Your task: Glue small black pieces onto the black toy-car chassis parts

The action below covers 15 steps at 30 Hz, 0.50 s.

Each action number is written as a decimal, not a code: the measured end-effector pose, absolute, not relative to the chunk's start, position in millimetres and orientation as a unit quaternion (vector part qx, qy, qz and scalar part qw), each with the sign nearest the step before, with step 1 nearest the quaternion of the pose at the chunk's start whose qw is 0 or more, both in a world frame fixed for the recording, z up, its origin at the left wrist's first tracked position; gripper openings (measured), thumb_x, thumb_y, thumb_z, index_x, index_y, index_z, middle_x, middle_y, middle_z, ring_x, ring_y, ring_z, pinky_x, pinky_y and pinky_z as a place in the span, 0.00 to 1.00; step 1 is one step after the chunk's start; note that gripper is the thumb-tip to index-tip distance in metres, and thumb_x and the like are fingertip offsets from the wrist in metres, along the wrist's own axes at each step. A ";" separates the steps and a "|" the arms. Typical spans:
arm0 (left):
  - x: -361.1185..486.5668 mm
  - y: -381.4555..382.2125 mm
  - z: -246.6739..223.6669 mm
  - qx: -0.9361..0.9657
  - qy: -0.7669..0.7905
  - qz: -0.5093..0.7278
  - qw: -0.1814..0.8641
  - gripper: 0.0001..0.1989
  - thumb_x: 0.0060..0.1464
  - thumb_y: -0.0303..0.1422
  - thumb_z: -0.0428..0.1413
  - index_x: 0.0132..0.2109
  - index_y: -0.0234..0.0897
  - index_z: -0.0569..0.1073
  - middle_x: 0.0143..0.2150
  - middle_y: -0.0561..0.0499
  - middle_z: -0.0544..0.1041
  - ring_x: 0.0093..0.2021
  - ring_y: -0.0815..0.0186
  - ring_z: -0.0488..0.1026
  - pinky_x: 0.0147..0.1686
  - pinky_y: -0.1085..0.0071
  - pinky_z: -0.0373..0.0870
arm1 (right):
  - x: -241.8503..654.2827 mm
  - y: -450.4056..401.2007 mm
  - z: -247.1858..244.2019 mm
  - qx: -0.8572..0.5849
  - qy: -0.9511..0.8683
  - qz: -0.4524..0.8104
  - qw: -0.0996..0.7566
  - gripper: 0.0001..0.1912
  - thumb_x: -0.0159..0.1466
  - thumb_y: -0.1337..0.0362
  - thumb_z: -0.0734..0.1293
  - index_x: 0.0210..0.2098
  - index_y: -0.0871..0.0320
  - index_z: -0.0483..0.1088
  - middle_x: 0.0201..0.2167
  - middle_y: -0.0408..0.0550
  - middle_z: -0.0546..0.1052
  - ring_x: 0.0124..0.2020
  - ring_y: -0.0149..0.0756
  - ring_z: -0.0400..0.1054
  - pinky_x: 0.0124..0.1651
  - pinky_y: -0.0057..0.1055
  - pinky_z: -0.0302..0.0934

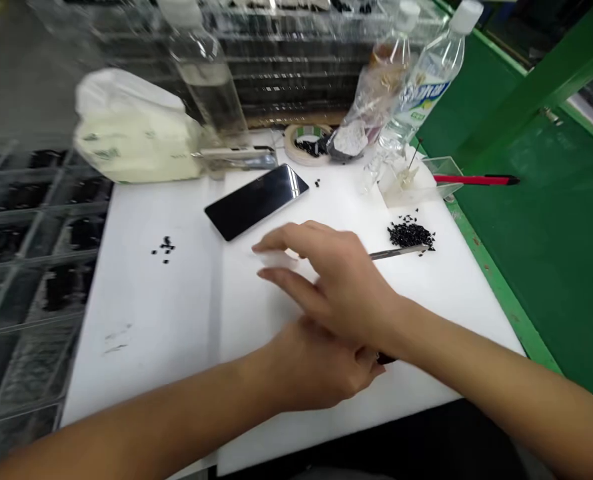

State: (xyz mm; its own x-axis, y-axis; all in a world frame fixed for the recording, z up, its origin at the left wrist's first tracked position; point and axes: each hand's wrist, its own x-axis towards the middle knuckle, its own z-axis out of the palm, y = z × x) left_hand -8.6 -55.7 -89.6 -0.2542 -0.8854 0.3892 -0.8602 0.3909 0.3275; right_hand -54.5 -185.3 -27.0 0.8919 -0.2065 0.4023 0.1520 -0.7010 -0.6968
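Observation:
My right hand crosses over my left wrist, its thumb and fingers curved around a blurred, whitish translucent piece. Below it, my left hand is closed, palm side hidden. A bit of a black object shows at its fingers; its kind is hidden. Just beyond my right hand, tweezers lie with their tip at a heap of tiny black parts. A black-screened smartphone rests on the white work surface ahead of my fingers.
Several loose black bits lie at left. At the back stand a tissue pack, a tape roll, bottles and a clear box with a red pen. Trays of black parts flank the left edge.

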 end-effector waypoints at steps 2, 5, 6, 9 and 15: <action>-7.6 -55.5 -93.4 0.535 -0.806 0.008 0.253 0.12 0.73 0.39 0.60 0.51 0.33 0.79 0.41 0.49 0.82 0.42 0.61 0.82 0.43 0.61 0.84 | -17.1 -185.6 -40.2 -0.900 0.034 -0.191 0.391 0.08 0.74 0.67 0.74 0.50 0.57 0.73 0.41 0.43 0.83 0.42 0.36 0.79 0.46 0.34 0.75; -8.2 -56.7 -96.9 0.522 -0.819 0.034 0.235 0.13 0.72 0.40 0.61 0.49 0.32 0.79 0.36 0.51 0.80 0.38 0.63 0.81 0.40 0.64 0.82 | 5.9 -186.7 -53.9 -0.912 0.046 -0.173 0.369 0.11 0.72 0.66 0.75 0.50 0.58 0.71 0.39 0.45 0.83 0.38 0.37 0.80 0.42 0.34 0.76; -8.8 -56.9 -97.5 0.522 -0.820 0.039 0.231 0.13 0.72 0.40 0.61 0.47 0.32 0.79 0.36 0.51 0.80 0.37 0.63 0.80 0.39 0.65 0.82 | 3.2 -186.2 -53.5 -0.916 0.044 -0.176 0.357 0.14 0.72 0.66 0.76 0.53 0.59 0.71 0.42 0.47 0.84 0.39 0.40 0.81 0.43 0.37 0.77; -10.5 -56.5 -98.9 0.532 -0.815 0.055 0.222 0.15 0.71 0.43 0.62 0.41 0.35 0.77 0.34 0.53 0.78 0.34 0.64 0.79 0.33 0.67 0.79 | -33.0 -185.7 -34.1 -0.925 0.030 -0.227 0.305 0.28 0.71 0.62 0.78 0.65 0.59 0.67 0.56 0.59 0.82 0.55 0.51 0.80 0.53 0.47 0.78; -12.0 -54.8 -97.6 0.528 -0.812 0.104 0.224 0.16 0.73 0.42 0.58 0.42 0.33 0.77 0.33 0.54 0.75 0.25 0.69 0.70 0.17 0.71 0.61 | -136.0 -222.1 -1.4 -0.862 0.113 -0.458 0.184 0.26 0.64 0.56 0.82 0.59 0.50 0.77 0.36 0.47 0.74 0.35 0.40 0.69 0.34 0.40 0.64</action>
